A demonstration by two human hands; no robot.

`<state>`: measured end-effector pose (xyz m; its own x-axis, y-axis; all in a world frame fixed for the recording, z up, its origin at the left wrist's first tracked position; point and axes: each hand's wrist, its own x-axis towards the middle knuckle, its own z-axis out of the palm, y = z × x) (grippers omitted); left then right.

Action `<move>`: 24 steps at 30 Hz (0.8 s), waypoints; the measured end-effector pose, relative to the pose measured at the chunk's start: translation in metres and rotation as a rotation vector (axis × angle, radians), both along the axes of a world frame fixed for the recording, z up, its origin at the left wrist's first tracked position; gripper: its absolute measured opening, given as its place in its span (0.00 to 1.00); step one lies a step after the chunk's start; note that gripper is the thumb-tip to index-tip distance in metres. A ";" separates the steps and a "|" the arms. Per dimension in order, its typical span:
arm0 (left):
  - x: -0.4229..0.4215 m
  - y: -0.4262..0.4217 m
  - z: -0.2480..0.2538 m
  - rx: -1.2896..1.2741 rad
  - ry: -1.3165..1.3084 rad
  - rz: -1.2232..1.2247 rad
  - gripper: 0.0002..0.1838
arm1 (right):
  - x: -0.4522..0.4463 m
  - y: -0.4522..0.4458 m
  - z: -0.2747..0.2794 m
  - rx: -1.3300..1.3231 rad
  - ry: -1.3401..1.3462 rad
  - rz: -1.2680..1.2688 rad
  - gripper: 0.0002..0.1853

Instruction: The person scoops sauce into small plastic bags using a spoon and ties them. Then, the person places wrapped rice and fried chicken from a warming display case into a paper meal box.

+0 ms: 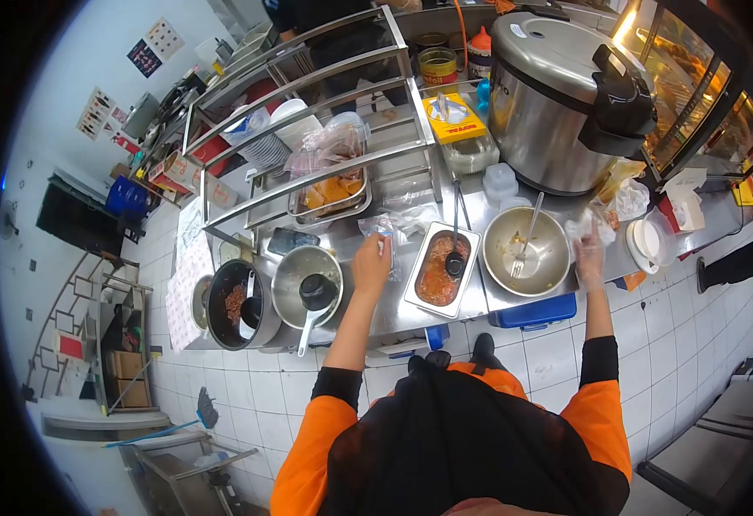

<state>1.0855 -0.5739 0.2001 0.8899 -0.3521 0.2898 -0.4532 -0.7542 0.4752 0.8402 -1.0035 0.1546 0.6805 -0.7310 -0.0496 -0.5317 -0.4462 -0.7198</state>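
My left hand [373, 263] is bare and closed, its fingertips pinched on a clear plastic bag [382, 225] at the counter's middle. Right of it, a rectangular steel pan [424, 288] holds red sauce with a black ladle [454, 263] in it. A steel bowl [538, 280] with a fork [518, 267] and food residue sits between that pan and my right hand [590, 258]. That hand wears a clear plastic glove, its fingers stretched out beside crumpled white plastic [584, 225]. Whether it touches the plastic is unclear.
Left along the counter stand a steel bowl [294, 301] with a black-cupped ladle and a dark pot [247, 322] of minced food. A metal rack [307, 93] rises behind. A large rice cooker [541, 112] and yellow-topped scale [455, 120] stand at the back right.
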 end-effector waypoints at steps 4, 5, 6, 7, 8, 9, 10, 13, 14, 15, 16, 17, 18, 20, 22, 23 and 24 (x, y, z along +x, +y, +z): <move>0.059 0.001 -0.035 0.045 -0.214 -0.158 0.13 | -0.012 0.004 -0.018 0.121 -0.449 -0.011 0.29; 0.070 -0.001 -0.038 0.103 -0.194 -0.159 0.14 | -0.019 0.013 -0.015 -0.019 -0.512 -0.068 0.27; 0.072 -0.006 -0.031 0.157 -0.081 -0.125 0.16 | -0.028 0.022 -0.013 -0.160 -0.575 -0.126 0.26; 0.075 -0.011 -0.024 0.212 0.031 -0.093 0.18 | -0.036 0.031 -0.012 -0.301 -0.638 -0.188 0.24; 0.078 -0.017 -0.018 0.267 0.142 -0.062 0.20 | -0.044 0.043 0.000 -0.383 -0.542 -0.291 0.21; 0.085 -0.022 -0.028 0.267 -0.002 -0.175 0.20 | -0.055 0.055 0.006 -0.460 -0.441 -0.395 0.19; 0.095 -0.026 -0.051 0.267 -0.145 -0.287 0.21 | -0.075 0.053 -0.014 -0.509 -0.355 -0.327 0.17; 0.095 -0.048 -0.054 0.229 -0.335 -0.385 0.21 | -0.110 0.065 -0.047 -0.162 -0.284 -0.383 0.15; 0.100 -0.057 -0.060 0.169 -0.372 -0.351 0.19 | -0.110 0.072 -0.049 0.037 -0.293 -0.444 0.14; 0.104 -0.064 -0.059 0.108 -0.409 -0.319 0.17 | -0.105 0.079 -0.044 0.161 -0.413 -0.509 0.14; 0.112 -0.067 -0.057 0.240 -0.284 -0.335 0.14 | -0.102 0.088 -0.040 0.285 -0.534 -0.572 0.13; 0.119 -0.070 -0.052 0.370 -0.157 -0.349 0.11 | -0.096 0.101 -0.024 0.406 -0.654 -0.633 0.13; 0.124 -0.074 -0.049 0.496 -0.026 -0.361 0.09 | -0.085 0.126 0.012 0.399 -0.774 -0.578 0.12; 0.115 -0.072 -0.041 0.150 -0.131 -0.358 0.07 | -0.062 0.168 0.081 0.389 -0.941 -0.469 0.10; 0.092 -0.070 -0.025 -0.142 -0.232 -0.326 0.08 | -0.054 0.184 0.103 0.417 -0.986 -0.386 0.13; 0.079 -0.067 -0.019 -0.242 -0.149 -0.263 0.08 | -0.055 0.182 0.093 0.441 -0.969 -0.234 0.15; 0.066 -0.063 -0.015 -0.341 -0.067 -0.195 0.09 | -0.057 0.180 0.082 0.465 -0.949 -0.083 0.18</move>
